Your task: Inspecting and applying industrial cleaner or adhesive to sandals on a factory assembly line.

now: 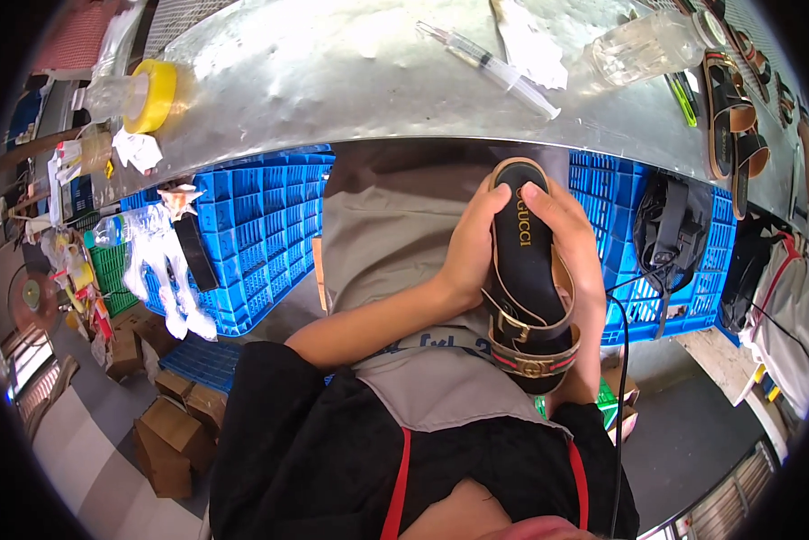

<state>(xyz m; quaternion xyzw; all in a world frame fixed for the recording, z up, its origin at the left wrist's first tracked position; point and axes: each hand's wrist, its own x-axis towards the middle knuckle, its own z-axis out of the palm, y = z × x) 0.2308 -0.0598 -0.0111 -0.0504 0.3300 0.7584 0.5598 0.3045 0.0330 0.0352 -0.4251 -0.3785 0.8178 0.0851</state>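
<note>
A black slide sandal [523, 254] with gold edging is held over my lap, below the table's near edge. Its heel end points toward the table, and its buckled straps are nearest my body. My left hand [473, 241] grips the sandal's left side, thumb on the insole. On the other side my right hand [573, 232] wraps the edge, its thumb also pressing the insole near the heel. The fingers beneath the sole are hidden.
The metal table [314, 81] bears a syringe [490, 67], a clear bottle [652, 47], a green cutter [682, 97], a yellow tape roll [152, 97] and more sandals [721, 117]. Blue crates [269, 225] flank my lap. A black cable [622, 378] hangs beside my right arm.
</note>
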